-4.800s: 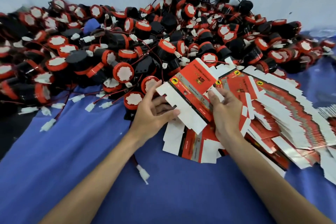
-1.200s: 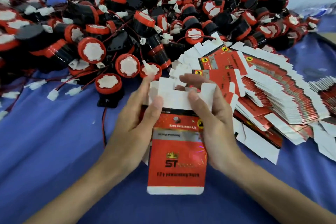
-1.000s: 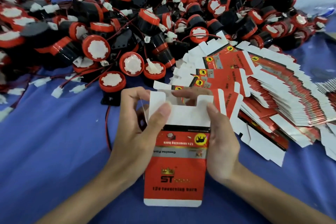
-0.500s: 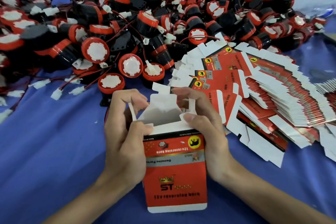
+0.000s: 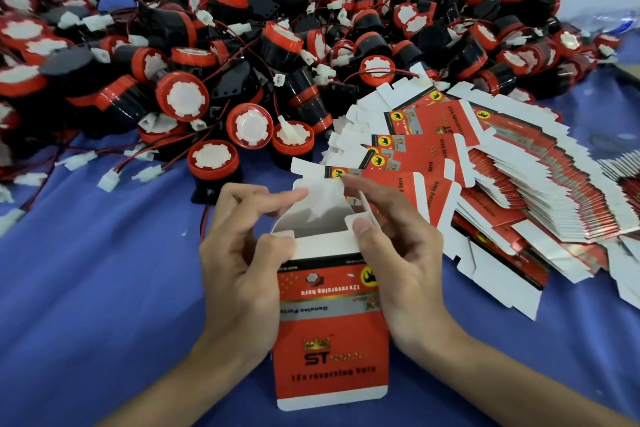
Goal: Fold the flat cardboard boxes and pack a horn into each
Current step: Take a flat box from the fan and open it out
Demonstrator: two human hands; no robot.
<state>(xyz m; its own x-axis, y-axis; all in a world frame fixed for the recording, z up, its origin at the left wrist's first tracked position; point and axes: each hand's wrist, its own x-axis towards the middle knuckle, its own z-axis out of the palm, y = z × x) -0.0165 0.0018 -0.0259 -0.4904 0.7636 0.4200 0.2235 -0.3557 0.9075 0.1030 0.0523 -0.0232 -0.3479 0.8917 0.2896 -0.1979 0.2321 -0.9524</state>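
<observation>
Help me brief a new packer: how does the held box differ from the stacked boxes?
The held box is opened up, its end flaps spread; the boxes in the stack are flat. The held box is gripped by the left hand and right hand; the stack lies fanned on the cloth. Both share red print and white flaps.

Red box [image 5: 330,333] half-opened, flaps up; flat boxes [image 5: 519,191] fanned beside heaped horns [image 5: 242,45].

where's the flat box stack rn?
Head view, right side: the stack of flat boxes lies fanned on the blue cloth, beside the right hand, in front of the horn pile.
</observation>
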